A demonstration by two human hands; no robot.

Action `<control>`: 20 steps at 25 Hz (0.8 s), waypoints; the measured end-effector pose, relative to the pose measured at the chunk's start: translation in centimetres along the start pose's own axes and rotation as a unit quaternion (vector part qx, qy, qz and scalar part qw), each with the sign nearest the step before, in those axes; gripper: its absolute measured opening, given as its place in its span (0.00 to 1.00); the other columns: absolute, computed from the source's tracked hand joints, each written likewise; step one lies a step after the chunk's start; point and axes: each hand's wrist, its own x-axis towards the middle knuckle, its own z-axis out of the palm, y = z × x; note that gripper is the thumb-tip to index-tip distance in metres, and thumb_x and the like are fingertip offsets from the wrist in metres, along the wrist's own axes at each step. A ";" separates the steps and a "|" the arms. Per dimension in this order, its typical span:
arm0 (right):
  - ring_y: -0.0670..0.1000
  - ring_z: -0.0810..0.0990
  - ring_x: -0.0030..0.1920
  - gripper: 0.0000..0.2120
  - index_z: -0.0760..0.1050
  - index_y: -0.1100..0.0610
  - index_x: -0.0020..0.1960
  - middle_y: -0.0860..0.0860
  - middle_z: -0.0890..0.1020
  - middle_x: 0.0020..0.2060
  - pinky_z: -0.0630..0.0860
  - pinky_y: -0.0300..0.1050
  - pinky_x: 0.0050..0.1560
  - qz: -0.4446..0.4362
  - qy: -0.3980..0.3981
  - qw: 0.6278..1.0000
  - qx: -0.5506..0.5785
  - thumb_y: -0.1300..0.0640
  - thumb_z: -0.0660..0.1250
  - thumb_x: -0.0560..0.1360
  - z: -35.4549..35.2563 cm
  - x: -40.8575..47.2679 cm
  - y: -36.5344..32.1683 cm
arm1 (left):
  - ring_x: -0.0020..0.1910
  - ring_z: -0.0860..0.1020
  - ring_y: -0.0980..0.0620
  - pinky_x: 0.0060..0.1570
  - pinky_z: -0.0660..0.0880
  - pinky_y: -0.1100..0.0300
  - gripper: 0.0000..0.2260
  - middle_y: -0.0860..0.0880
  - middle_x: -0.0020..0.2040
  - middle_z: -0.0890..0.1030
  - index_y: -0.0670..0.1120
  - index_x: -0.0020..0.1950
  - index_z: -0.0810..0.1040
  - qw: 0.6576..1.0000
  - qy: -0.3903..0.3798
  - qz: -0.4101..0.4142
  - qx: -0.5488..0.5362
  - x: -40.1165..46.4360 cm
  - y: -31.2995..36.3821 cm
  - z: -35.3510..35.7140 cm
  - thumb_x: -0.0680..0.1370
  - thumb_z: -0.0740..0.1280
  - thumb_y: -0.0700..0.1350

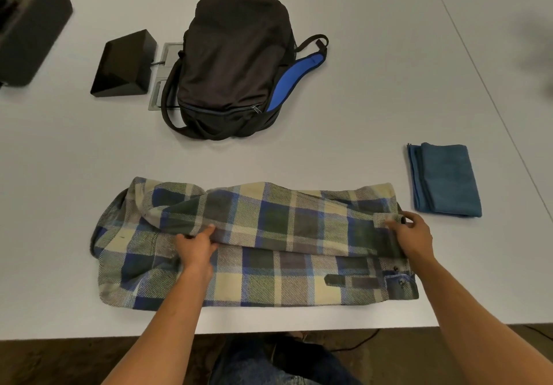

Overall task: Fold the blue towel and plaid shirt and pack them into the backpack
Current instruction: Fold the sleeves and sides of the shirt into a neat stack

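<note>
The plaid shirt [254,244] lies spread sideways along the near edge of the white counter [344,100], partly folded into a long band, with a folded-over layer running across its middle. The left hand [196,247] pinches the edge of that folded layer near the shirt's left half, thumb on top and fingers curled under the cloth. The right hand [411,235] grips the shirt's right end, fingers curled round the bunched fabric beside the buttoned cuff. The two hands are well apart, one toward each end of the fold. The blue towel [446,179] sits already folded into a neat rectangle on the counter, just beyond the shirt's right end and not touching it. The black backpack [230,64] lies flat farther back, near the middle of the counter, its zip closed and a blue-lined strap [294,81] showing at its right side. Beside the backpack's left side stands a black wedge-shaped box [122,66], next to a grey panel [166,64] set into the counter. Another dark object at the far left corner is blurred.
</note>
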 end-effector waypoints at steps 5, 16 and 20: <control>0.59 0.77 0.60 0.27 0.68 0.54 0.70 0.56 0.77 0.64 0.76 0.57 0.61 0.011 0.016 1.000 0.005 0.42 0.67 0.77 -0.2 2.1 -2.3 | 0.63 0.73 0.45 0.62 0.73 0.53 0.35 0.42 0.68 0.69 0.43 0.74 0.59 0.968 0.121 0.173 0.135 -3.0 -0.9 1.2 0.73 0.74 0.38; 0.54 0.76 0.51 0.21 0.70 0.54 0.69 0.57 0.77 0.56 0.77 0.45 0.48 -0.032 0.037 0.999 -0.022 0.65 0.68 0.77 2.0 5.5 -4.2 | 0.79 0.51 0.47 0.75 0.48 0.37 0.27 0.47 0.78 0.61 0.51 0.77 0.63 0.494 -0.141 0.524 0.679 1.7 -4.1 4.3 0.81 0.50 0.62; 0.53 0.78 0.49 0.22 0.70 0.53 0.68 0.55 0.77 0.51 0.78 0.42 0.47 -0.058 0.073 0.996 0.013 0.66 0.67 0.77 2.1 6.1 -3.9 | 0.79 0.52 0.46 0.74 0.50 0.36 0.28 0.48 0.79 0.60 0.52 0.78 0.60 0.473 -0.140 0.511 0.704 2.7 -4.8 4.1 0.81 0.47 0.62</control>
